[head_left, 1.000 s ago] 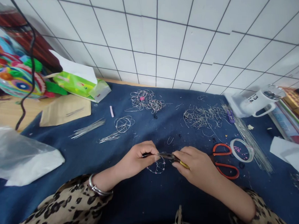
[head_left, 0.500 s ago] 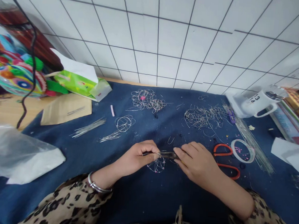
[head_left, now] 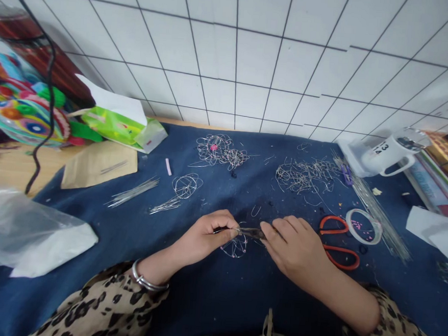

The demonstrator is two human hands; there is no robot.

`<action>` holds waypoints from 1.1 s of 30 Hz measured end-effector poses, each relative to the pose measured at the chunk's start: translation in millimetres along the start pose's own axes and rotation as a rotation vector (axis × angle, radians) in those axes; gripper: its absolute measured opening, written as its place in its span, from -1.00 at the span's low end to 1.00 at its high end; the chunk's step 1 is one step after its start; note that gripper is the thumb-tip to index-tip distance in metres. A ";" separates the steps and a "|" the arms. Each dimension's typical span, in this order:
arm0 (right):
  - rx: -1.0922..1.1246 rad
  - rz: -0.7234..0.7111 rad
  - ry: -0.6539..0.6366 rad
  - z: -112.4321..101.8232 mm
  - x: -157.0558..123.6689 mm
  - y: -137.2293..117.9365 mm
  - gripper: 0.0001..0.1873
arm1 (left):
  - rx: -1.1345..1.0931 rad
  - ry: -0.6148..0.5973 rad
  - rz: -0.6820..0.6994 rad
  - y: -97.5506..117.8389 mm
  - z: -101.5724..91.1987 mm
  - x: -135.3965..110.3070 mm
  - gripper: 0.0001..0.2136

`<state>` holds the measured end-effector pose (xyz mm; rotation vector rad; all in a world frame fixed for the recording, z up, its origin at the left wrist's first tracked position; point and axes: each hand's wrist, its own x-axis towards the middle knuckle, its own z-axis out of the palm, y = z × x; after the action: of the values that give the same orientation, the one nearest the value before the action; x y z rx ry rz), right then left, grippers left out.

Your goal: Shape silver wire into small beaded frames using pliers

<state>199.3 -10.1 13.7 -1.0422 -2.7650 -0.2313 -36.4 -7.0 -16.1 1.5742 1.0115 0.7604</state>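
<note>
white mug (head_left: 386, 155) beside books (head_left: 434, 180) | black cable (head_left: 52, 99) before colourful toy (head_left: 16, 117) | green packet (head_left: 114, 127)

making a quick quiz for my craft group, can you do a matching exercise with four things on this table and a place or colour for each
Column one
1. pliers
2. scissors
3. mug
4. beaded wire frame

Column two
A. white, with dark numbers on its side
B. pinched in the left hand
C. orange-red handles, beside the round dish
D. gripped in the right hand

Right pairs: 1-D, 2-C, 3-A, 4-B
</note>
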 end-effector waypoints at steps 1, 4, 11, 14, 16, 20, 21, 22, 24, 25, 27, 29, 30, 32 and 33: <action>0.000 0.008 0.002 -0.8 0.3 -0.1 -0.70 | 0.001 0.004 0.002 -0.1 0.0 0.1 -0.86; -0.002 0.034 0.006 -3.4 1.5 -0.3 -0.70 | 0.006 0.010 0.003 -1.0 0.0 0.2 -0.86; 0.025 0.047 -0.009 -3.7 1.9 -0.3 -0.69 | 0.009 -0.001 0.010 -1.4 0.7 -0.1 -0.85; 0.021 0.024 -0.017 -2.9 1.7 0.5 -0.69 | 0.005 -0.013 -0.006 0.0 0.8 -0.3 -0.85; 0.022 0.000 -0.018 -2.4 1.8 1.1 -0.69 | -0.004 -0.016 -0.011 0.5 0.6 -0.3 -0.85; 0.006 -0.026 -0.018 -0.9 1.5 2.0 -0.69 | -0.017 -0.019 -0.020 -0.3 0.2 -0.3 -0.85; -0.007 -0.034 -0.017 -0.8 1.2 2.2 -0.69 | -0.017 -0.018 -0.020 -0.7 0.2 -0.2 -0.86; -0.023 -0.043 -0.014 -0.9 1.0 2.3 -0.68 | -0.014 -0.018 -0.019 -1.1 0.2 -0.2 -0.86; -0.049 -0.064 -0.008 -1.8 0.5 2.5 -0.67 | -0.009 -0.017 -0.014 -1.6 0.4 -0.1 -0.86; -0.058 -0.074 -0.006 -2.5 0.3 2.6 -0.67 | -0.006 -0.019 -0.014 -1.7 0.5 0.0 -0.86; -0.070 -0.093 -0.003 -3.7 0.0 3.0 -0.67 | -0.001 -0.022 -0.017 -1.4 0.6 0.0 -0.86; -0.071 -0.103 -0.005 -3.8 -0.3 3.5 -0.67 | 0.002 -0.021 -0.022 -0.9 0.7 0.0 -0.85; -0.066 -0.101 -0.006 -3.4 -0.4 3.7 -0.67 | 0.005 -0.019 -0.022 -0.7 0.8 0.0 -0.85; -0.044 -0.082 -0.004 -1.7 -0.8 3.9 -0.67 | 0.010 -0.014 -0.012 -0.5 1.1 0.1 -0.85; -0.028 -0.068 0.001 -0.8 -0.8 3.8 -0.68 | 0.015 -0.012 -0.003 -0.6 1.3 0.1 -0.85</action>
<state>202.6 -8.0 14.6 -0.9546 -2.8073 -0.2812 -35.3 -7.5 -17.0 1.5878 1.0124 0.7419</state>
